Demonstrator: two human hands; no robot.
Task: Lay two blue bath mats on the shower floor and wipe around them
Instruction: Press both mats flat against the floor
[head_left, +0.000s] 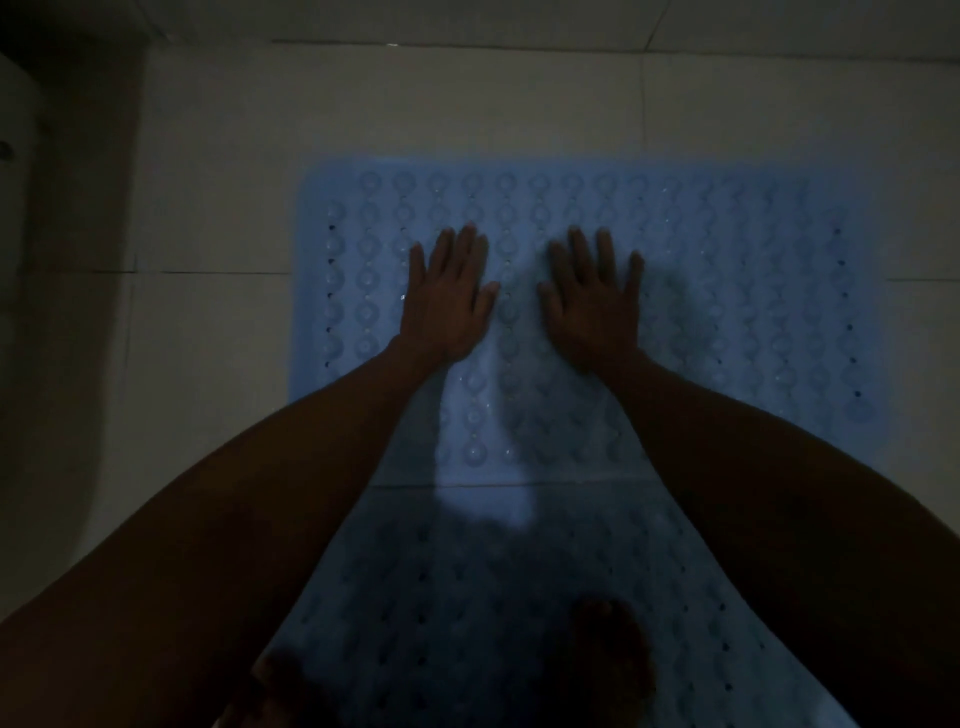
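A light blue bath mat (727, 291) with rows of round suction cups and small holes lies flat on the pale tiled floor. A second blue mat (467, 597) lies nearer to me, its far edge meeting the first mat's near edge. My left hand (449, 296) and my right hand (592, 301) rest palm down on the far mat near its middle, fingers spread, holding nothing. The room is dim and the near mat is in my shadow.
Pale floor tiles (208, 208) surround the mats on the left, far side and right. A white rounded fixture (21, 218) stands at the far left edge. My bare feet (608, 654) stand on the near mat.
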